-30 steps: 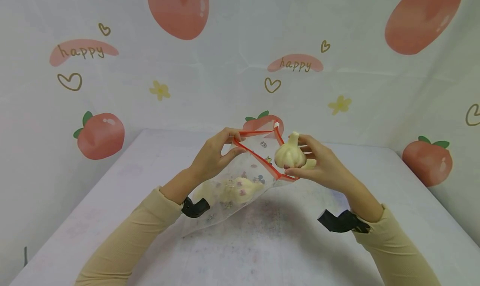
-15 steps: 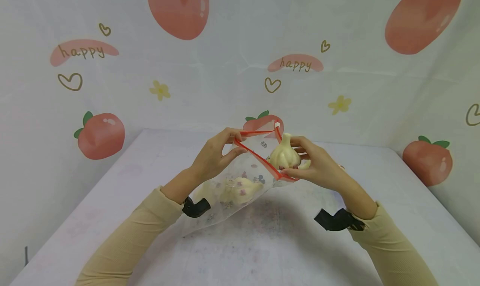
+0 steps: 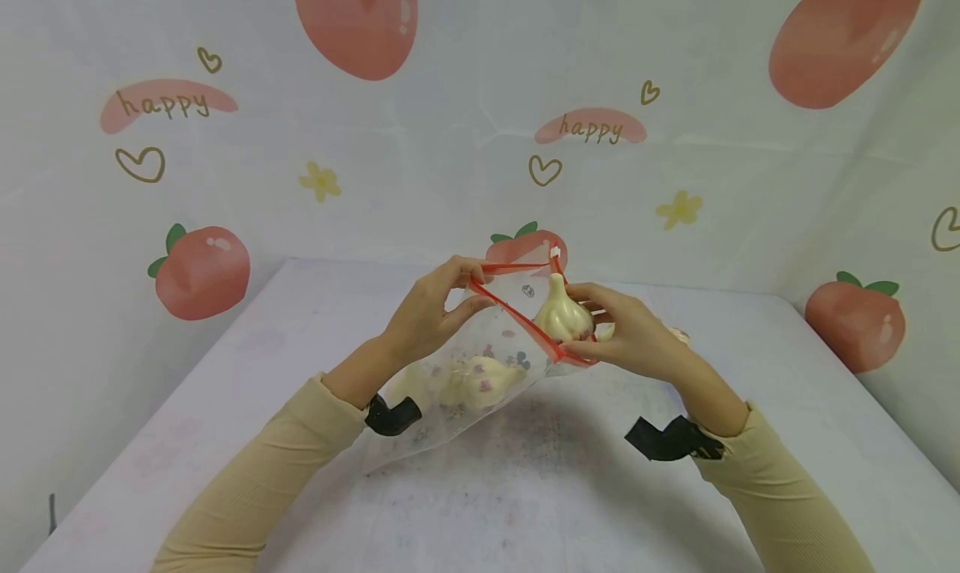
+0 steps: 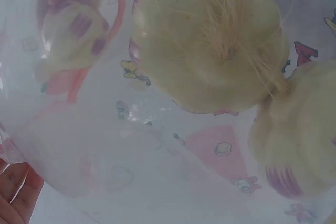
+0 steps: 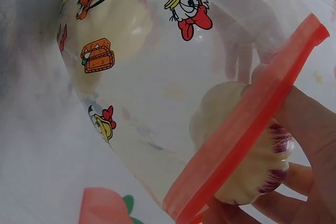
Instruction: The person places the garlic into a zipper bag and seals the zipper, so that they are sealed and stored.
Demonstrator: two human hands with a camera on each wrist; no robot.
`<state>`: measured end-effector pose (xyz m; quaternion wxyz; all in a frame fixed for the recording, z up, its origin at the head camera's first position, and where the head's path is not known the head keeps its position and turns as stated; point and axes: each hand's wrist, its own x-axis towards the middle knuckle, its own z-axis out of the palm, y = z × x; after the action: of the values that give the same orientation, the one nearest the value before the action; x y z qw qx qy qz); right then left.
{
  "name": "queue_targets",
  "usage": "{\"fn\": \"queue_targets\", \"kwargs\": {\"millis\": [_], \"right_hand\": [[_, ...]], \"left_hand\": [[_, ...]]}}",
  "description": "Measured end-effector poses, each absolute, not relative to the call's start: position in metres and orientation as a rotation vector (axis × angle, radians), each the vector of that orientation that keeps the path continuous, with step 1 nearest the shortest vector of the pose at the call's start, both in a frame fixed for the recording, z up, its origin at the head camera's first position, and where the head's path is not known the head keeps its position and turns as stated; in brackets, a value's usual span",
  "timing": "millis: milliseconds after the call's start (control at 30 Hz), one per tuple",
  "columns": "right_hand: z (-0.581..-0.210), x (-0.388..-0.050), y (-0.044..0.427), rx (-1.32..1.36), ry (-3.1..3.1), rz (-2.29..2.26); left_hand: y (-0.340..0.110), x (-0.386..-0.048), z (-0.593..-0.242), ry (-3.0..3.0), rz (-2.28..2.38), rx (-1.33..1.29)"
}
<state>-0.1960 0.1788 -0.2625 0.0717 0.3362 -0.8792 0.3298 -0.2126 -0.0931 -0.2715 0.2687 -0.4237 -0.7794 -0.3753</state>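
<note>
Only the left wrist view shows the wiry roots [image 4: 223, 32] of a bulb inside the bag [image 3: 487, 327]; only the right wrist view makes out the duck print [image 5: 188, 11] on its clear side. The left grip [image 3: 442, 306] pinches the red rim [image 3: 517, 313], with the bagged bulbs [image 3: 487, 381] below it. The right grip [image 3: 626, 327] holds the garlic bulb [image 3: 562, 316] between thumb and fingers, at the bag's mouth. That bulb is creamy, ridged, stem upward, purple-streaked at its base. Partly hidden behind the right grip is a pale shape [image 3: 681, 336], probably another bulb.
</note>
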Motion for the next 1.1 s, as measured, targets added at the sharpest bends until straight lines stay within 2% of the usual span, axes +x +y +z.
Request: {"fn": "queue_targets", "kwargs": {"millis": [1100], "right_hand": [[-0.2648,-0.1951,0.1771,1.056,-2.704,0.952]], "left_hand": [[-0.0935,-0.2131,-0.2744,-2.097,-1.025,-1.123]]}}
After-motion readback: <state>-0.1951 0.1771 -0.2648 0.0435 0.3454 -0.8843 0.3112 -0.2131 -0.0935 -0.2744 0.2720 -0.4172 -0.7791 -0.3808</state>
